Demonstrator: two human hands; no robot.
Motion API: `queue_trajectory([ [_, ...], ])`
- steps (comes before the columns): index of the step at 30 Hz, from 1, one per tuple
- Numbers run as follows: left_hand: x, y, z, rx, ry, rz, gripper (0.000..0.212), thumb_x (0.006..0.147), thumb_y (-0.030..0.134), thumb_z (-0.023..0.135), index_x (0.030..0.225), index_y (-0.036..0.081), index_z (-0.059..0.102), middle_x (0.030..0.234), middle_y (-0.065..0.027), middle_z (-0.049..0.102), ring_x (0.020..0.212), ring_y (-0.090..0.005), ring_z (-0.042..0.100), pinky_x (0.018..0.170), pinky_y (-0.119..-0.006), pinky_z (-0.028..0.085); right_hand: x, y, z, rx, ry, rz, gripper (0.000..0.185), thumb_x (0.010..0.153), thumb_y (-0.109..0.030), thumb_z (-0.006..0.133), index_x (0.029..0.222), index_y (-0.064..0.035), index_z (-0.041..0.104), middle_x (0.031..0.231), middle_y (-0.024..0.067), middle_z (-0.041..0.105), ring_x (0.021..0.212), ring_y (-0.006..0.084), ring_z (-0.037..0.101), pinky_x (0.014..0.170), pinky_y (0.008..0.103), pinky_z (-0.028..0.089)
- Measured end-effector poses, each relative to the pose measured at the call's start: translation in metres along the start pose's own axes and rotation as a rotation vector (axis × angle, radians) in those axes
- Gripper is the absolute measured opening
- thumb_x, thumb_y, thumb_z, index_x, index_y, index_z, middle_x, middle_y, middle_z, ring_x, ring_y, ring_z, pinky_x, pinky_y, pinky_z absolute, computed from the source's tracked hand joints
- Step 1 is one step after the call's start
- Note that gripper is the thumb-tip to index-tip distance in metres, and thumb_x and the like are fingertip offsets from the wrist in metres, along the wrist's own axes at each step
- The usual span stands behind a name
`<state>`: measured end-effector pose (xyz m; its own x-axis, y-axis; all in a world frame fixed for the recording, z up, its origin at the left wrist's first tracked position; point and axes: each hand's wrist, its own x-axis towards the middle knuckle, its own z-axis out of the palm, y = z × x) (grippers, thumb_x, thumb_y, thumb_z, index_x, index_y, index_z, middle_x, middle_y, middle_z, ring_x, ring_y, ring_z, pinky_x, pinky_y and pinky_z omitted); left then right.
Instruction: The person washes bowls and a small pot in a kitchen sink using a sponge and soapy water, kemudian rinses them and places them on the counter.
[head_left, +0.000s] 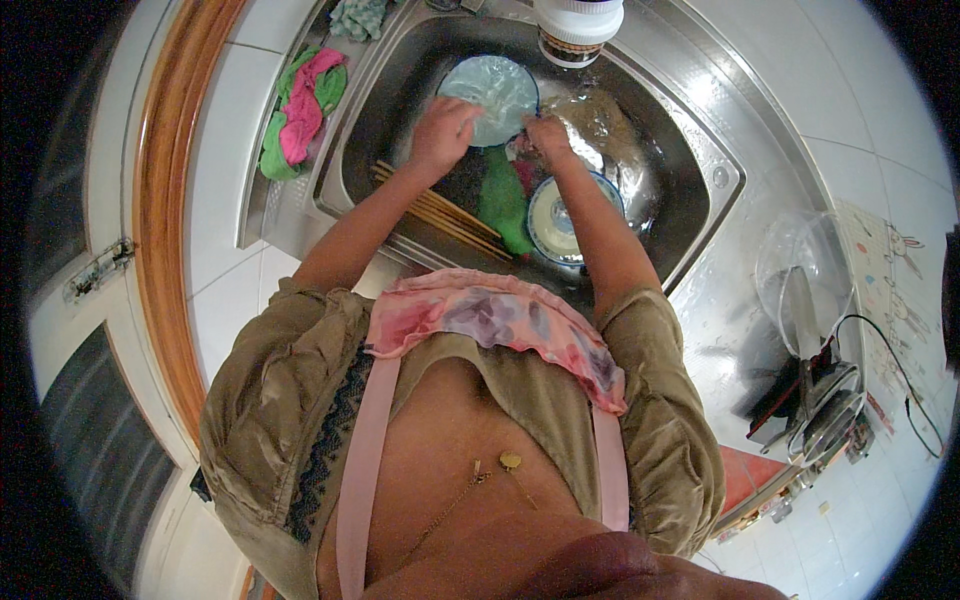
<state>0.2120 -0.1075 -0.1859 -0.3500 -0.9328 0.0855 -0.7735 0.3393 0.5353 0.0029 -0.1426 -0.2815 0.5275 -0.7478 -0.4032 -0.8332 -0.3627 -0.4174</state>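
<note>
In the steel sink, a pale round bowl or plate with a dark blue rim (499, 94) is tilted under my hands, with clear water over it. My left hand (444, 136) grips its left edge, thumb over the rim. Against the lower right edge is my right hand (549, 139), fingers curled; whether it holds the rim or a bit of cloth is unclear. A wet green and dark pink cloth (504, 199) hangs or lies just below the two hands. Under my right forearm sits a white dish with a blue-patterned rim (551, 225), partly hidden.
Several wooden chopsticks (457, 217) lie at the sink's near left. Pink and green cloths (304, 112) rest on the left ledge, a pale scrubbing cloth (358, 16) behind. A white-lidded jar (577, 34) stands at the back rim. Pans and lids (814, 382) crowd the right counter.
</note>
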Motion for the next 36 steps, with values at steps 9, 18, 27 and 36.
queue_trajectory([
  [9, 0.007, -0.061, 0.022, -0.739, -0.097, -1.041, 0.047, 0.081, 0.020, 0.061, 0.117, -0.004, 0.042, 0.109, -0.0197, 0.051, 0.082, -0.0257, 0.060, 0.051, -0.032, 0.054, -0.021, -0.038, -0.025, 1.595, 0.101, 0.513, 0.035, 0.083, -0.024, 0.059, 0.106, 0.0013, 0.054, 0.089, 0.0120, 0.062, 0.070, 0.0181, 0.063, 0.061, 0.0271, 0.048],
  [18, 0.028, -0.049, 0.030, -1.140, -0.270, -1.126, 0.045, 0.087, 0.012, 0.050, 0.126, -0.001, 0.031, 0.115, -0.0212, 0.047, 0.093, -0.0300, 0.058, 0.063, -0.035, 0.059, -0.109, -0.005, -0.067, 0.555, 0.398, 0.288, 0.032, 0.083, -0.024, 0.055, 0.105, -0.0013, 0.057, 0.087, 0.0159, 0.063, 0.074, 0.0220, 0.063, 0.067, 0.0331, 0.048],
  [27, 0.041, 0.006, -0.039, -0.636, -0.200, -0.912, 0.038, 0.084, 0.006, 0.045, 0.120, -0.006, 0.038, 0.110, -0.0213, 0.051, 0.088, -0.0322, 0.060, 0.063, -0.037, 0.059, -0.198, 0.023, -0.053, 0.058, 0.475, 0.367, 0.038, 0.078, -0.024, 0.061, 0.112, -0.0082, 0.051, 0.091, 0.0166, 0.061, 0.085, 0.0357, 0.059, 0.075, 0.0444, 0.047],
  [36, 0.012, 0.010, -0.095, 0.199, 0.110, -0.272, 0.035, 0.084, 0.012, 0.041, 0.115, -0.003, 0.043, 0.089, -0.0289, 0.058, 0.082, -0.0453, 0.056, 0.071, -0.052, 0.044, -0.188, 0.063, -0.024, 0.096, 0.016, 0.424, 0.038, 0.079, -0.034, 0.056, 0.100, -0.0025, 0.058, 0.095, 0.0239, 0.060, 0.091, 0.0369, 0.058, 0.078, 0.0438, 0.046],
])
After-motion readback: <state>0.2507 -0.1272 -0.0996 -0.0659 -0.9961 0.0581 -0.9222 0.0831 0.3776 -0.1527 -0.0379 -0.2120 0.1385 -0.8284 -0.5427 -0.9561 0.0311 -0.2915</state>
